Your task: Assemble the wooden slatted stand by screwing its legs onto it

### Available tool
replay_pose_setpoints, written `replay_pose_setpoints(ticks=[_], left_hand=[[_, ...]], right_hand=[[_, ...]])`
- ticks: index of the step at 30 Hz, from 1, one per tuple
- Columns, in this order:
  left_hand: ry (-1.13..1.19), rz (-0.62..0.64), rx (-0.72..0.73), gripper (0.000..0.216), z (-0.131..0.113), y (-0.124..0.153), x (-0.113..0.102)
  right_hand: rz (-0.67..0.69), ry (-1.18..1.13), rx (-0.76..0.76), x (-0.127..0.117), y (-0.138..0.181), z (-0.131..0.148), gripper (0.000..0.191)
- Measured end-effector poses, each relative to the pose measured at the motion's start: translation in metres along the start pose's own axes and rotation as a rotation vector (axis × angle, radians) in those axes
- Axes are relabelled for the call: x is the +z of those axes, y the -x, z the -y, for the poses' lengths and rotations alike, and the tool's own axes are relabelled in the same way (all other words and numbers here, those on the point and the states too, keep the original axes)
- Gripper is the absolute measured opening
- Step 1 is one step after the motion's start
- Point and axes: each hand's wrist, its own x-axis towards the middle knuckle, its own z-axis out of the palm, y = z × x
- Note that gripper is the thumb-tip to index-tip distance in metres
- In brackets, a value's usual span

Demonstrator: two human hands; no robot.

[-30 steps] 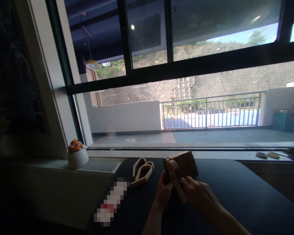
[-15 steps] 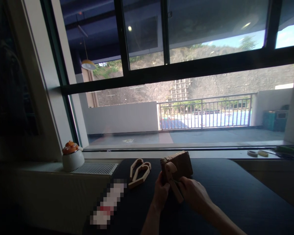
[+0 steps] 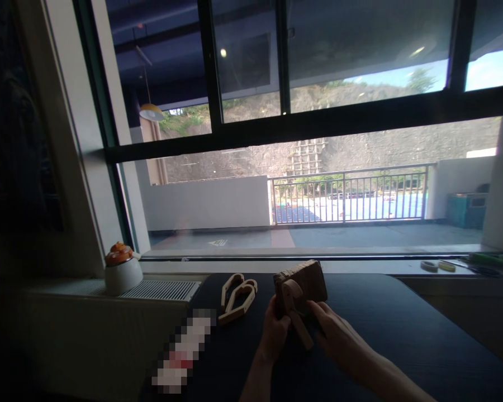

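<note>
A brown wooden block (image 3: 305, 282) stands on the dark table (image 3: 402, 329) in front of the window. My left hand (image 3: 274, 332) is closed on its lower left side. My right hand (image 3: 337, 338) grips a pale wooden lever-shaped piece (image 3: 295, 310) that lies against the block's front face. Two pale wooden loop-shaped pieces (image 3: 237, 296) lie loose on the table to the left of the block, apart from both hands.
A white pot with an orange lid (image 3: 121, 271) stands on the sill by a vent grille (image 3: 163, 289). A blurred-out strip (image 3: 182, 352) lies at the table's left edge. Tape rolls (image 3: 436, 266) and green things sit on the right sill.
The view has shifted slightly, so everything sits a little further left. Both hands keep their hold on the block and the lever piece, with only small shifts.
</note>
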Motion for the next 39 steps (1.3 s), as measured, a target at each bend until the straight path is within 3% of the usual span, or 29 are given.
replay_pose_setpoints(ticks=[3, 8, 10, 12, 16, 20, 25, 29, 33, 39], left_hand=[[-0.005, -0.025, -0.039, 0.052, 0.005, -0.001, -0.002], [-0.014, -0.013, -0.068, 0.053, 0.016, -0.004, -0.007], [-0.016, -0.008, -0.053, 0.052, 0.015, -0.003, -0.006], [-0.019, 0.006, -0.044, 0.050, 0.012, -0.002, -0.005], [-0.041, 0.024, -0.050, 0.048, 0.007, -0.001, -0.002], [-0.060, -0.001, -0.038, 0.050, 0.011, -0.001, -0.003], [-0.091, -0.033, -0.004, 0.050, 0.014, -0.002, -0.004], [-0.066, -0.016, -0.001, 0.049, 0.011, -0.001, -0.002], [-0.059, -0.020, -0.007, 0.047, 0.013, -0.002, -0.003], [-0.081, -0.015, 0.012, 0.048, 0.018, -0.004, -0.004]], right_hand=[[-0.034, 0.241, -0.109, 0.004, 0.006, -0.005, 0.045], [-0.184, 0.604, -0.385, 0.007, 0.003, -0.008, 0.042], [-0.167, 0.691, -0.421, 0.004, -0.001, 0.000, 0.035], [-0.081, 0.694, -0.383, -0.001, -0.005, 0.010, 0.028], [0.077, 0.447, -0.120, -0.009, -0.011, 0.024, 0.025], [0.072, 0.297, 0.035, -0.010, -0.014, 0.016, 0.017], [0.068, 0.111, 0.166, -0.009, -0.019, -0.001, 0.034], [0.059, 0.048, 0.164, -0.012, -0.019, 0.001, 0.013], [-0.009, 0.135, 0.036, -0.013, -0.012, 0.007, 0.027], [-0.156, 0.574, -0.387, -0.011, -0.002, 0.005, 0.028]])
